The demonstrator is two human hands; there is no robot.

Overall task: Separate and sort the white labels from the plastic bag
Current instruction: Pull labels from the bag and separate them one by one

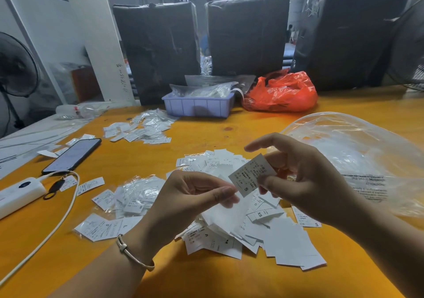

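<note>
A white label [249, 175] marked S is held above the table. My right hand [305, 178] pinches its right edge between thumb and fingers, index finger stretched out above. My left hand [192, 196] pinches the label's lower left corner with thumb and index finger, and a clear wrapper hangs below that grip. Under both hands lies a loose heap of white labels [263, 233]. A large clear plastic bag [358, 153] lies flat at the right. Smaller piles of labels sit at the left [130, 199] and farther back [140, 129].
A phone [72, 155] and a white power bank [20, 193] with a cable lie at the left on the orange table [206, 128]. A purple tray [198, 106] and a red plastic bag [281, 93] stand at the back before dark wrapped bales [249, 36].
</note>
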